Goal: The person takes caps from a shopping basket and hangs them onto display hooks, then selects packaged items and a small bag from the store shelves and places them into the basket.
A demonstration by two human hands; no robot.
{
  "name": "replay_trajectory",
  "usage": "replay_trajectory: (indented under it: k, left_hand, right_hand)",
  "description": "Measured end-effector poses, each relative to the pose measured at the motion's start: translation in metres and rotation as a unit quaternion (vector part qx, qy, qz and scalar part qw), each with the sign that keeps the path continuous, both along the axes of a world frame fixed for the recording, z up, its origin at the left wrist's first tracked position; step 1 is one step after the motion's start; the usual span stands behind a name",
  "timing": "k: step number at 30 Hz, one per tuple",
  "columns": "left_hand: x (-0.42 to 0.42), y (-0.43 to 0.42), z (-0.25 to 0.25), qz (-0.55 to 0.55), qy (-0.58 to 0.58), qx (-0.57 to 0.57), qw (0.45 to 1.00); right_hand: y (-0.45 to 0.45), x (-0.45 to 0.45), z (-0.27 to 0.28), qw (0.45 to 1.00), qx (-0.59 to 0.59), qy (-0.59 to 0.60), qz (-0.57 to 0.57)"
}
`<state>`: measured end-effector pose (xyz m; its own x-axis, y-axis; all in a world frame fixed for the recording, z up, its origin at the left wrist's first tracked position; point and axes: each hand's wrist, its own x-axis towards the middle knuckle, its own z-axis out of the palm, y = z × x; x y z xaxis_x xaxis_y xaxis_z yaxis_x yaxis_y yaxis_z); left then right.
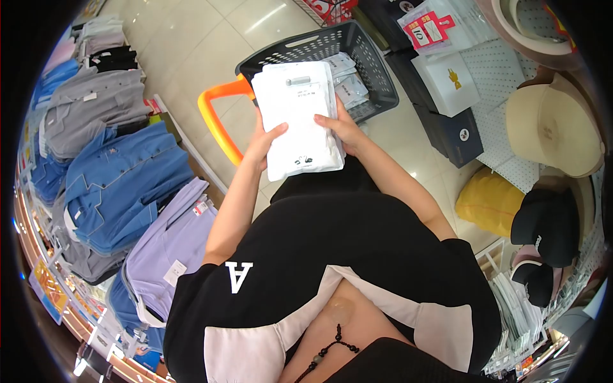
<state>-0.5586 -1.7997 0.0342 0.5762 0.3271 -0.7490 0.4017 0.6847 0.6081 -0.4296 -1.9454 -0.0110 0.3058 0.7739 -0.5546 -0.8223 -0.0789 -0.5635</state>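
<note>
Between my two hands is a stack of white plastic packages (pixel 299 127), flat and soft-looking, with small dark print on the top one. My left hand (pixel 267 142) grips the left edge, its thumb lying on the top face. From the right side my right hand (pixel 341 131) holds the same stack, thumb on top and fingers underneath out of sight. Just beyond the stack stands a dark grey shopping basket (pixel 377 70) with an orange handle (pixel 214 118). Inside the basket lie more white packages (pixel 350 86), partly covered by the stack.
To the left, folded shirts in grey, blue and lilac (pixel 169 233) cover a display. At the right hang a cream hat (pixel 552 124) and black caps (pixel 549 223) on a pegboard (pixel 501 70). Dark boxes (pixel 456 137) and a yellow sack (pixel 488 203) stand below. Tiled floor (pixel 185 38) runs between.
</note>
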Motion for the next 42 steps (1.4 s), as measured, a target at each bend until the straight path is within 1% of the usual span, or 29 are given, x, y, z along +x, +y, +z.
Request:
replay_trajectory:
  k: [1,5,7,8,10,11,13,14,15,17,18,19,20,21,22,23,24,25,28,29,31,32,33,35,36,38,39,41,42]
  left_hand:
    - [-0.001,0.002,-0.016,0.040,0.026,-0.098,0.994]
    - [0.013,0.009,-0.050,-0.006,0.046,-0.156,0.987]
    - [0.025,0.012,-0.069,-0.075,0.086,-0.017,0.993]
    - [0.033,0.013,-0.074,-0.077,0.086,-0.019,0.993]
    - [0.052,0.015,-0.086,-0.137,0.121,0.098,0.978]
    - [0.061,0.018,-0.094,-0.139,0.122,0.097,0.978]
    - [0.076,0.023,-0.110,-0.270,0.139,0.269,0.914]
    - [0.085,0.023,-0.114,-0.314,0.154,0.355,0.867]
    - [0.093,0.020,-0.118,-0.315,0.155,0.354,0.867]
    - [0.106,0.016,-0.128,-0.398,0.198,0.459,0.769]
    - [0.108,0.014,-0.138,-0.409,0.155,0.490,0.754]
    - [0.111,0.010,-0.147,-0.413,0.158,0.489,0.752]
    - [0.113,0.007,-0.158,-0.427,0.147,0.517,0.727]
    - [0.114,0.003,-0.170,-0.440,0.136,0.545,0.700]
    - [0.116,0.001,-0.181,-0.439,0.139,0.546,0.700]
    - [0.119,-0.002,-0.187,-0.456,0.123,0.571,0.671]
    - [0.123,-0.005,-0.194,-0.473,0.108,0.595,0.641]
    - [0.128,-0.008,-0.201,-0.472,0.110,0.596,0.640]
    - [0.151,-0.017,-0.209,-0.495,0.125,0.650,0.563]
    - [0.157,-0.020,-0.217,-0.494,0.127,0.651,0.562]
    - [0.165,-0.028,-0.237,-0.457,0.118,0.707,0.526]
    - [0.165,-0.037,-0.246,-0.498,0.112,0.670,0.540]
    - [0.164,-0.049,-0.244,-0.540,0.138,0.603,0.571]
    - [0.161,-0.066,-0.240,-0.597,0.166,0.541,0.568]
    - [0.158,-0.071,-0.243,-0.598,0.165,0.539,0.569]
    - [0.147,-0.082,-0.248,-0.628,0.175,0.439,0.618]
    - [0.138,-0.088,-0.251,-0.626,0.174,0.438,0.621]
    - [0.121,-0.093,-0.250,-0.631,0.145,0.458,0.609]
    - [0.118,-0.092,-0.248,-0.665,0.155,0.407,0.607]
  right_hand:
    - [0.000,0.000,-0.004,1.000,0.003,-0.001,-0.004]
    - [-0.006,-0.001,-0.029,1.000,0.003,0.013,-0.025]
    - [-0.011,0.002,-0.049,0.998,-0.055,-0.019,-0.001]
    - [-0.012,0.004,-0.058,0.998,-0.057,-0.019,-0.003]
    - [-0.011,0.015,-0.080,0.992,-0.116,-0.046,0.031]
    - [-0.010,0.021,-0.090,0.992,-0.117,-0.044,0.029]
    - [-0.008,0.032,-0.111,0.956,-0.241,-0.128,0.107]
    - [-0.009,0.027,-0.144,0.920,-0.303,-0.222,0.109]
    - [-0.007,0.030,-0.149,0.920,-0.304,-0.221,0.109]
    - [-0.001,0.035,-0.156,0.872,-0.373,-0.290,0.128]
    - [0.005,0.035,-0.158,0.873,-0.372,-0.289,0.129]
    - [0.013,0.033,-0.159,0.928,-0.344,-0.127,0.059]
    - [0.016,0.030,-0.166,0.952,-0.305,0.041,-0.012]
    - [0.016,0.030,-0.173,0.952,-0.304,0.042,-0.010]
    - [0.015,0.032,-0.180,0.947,-0.261,0.171,-0.072]
    - [0.016,0.035,-0.187,0.922,-0.213,0.296,-0.132]
    - [0.018,0.038,-0.195,0.919,-0.186,0.318,-0.140]
    - [0.021,0.040,-0.204,0.919,-0.185,0.319,-0.137]
    - [0.028,0.049,-0.233,0.913,-0.105,0.319,-0.233]
    - [0.029,0.051,-0.255,0.913,-0.104,0.320,-0.231]
    - [0.028,0.054,-0.293,0.911,-0.005,0.312,-0.270]
    - [0.024,0.056,-0.297,0.905,-0.044,0.313,-0.284]
    - [0.015,0.055,-0.313,0.905,-0.044,0.314,-0.283]
    - [-0.006,0.053,-0.342,0.832,-0.280,0.364,-0.311]
    - [-0.014,0.053,-0.351,0.831,-0.282,0.364,-0.312]
    - [-0.031,0.053,-0.361,0.789,-0.431,0.370,-0.235]
    - [-0.033,0.055,-0.346,0.789,-0.434,0.367,-0.234]
    - [-0.042,0.054,-0.321,0.858,-0.359,0.288,-0.227]
    - [-0.041,0.057,-0.316,0.860,-0.357,0.285,-0.227]
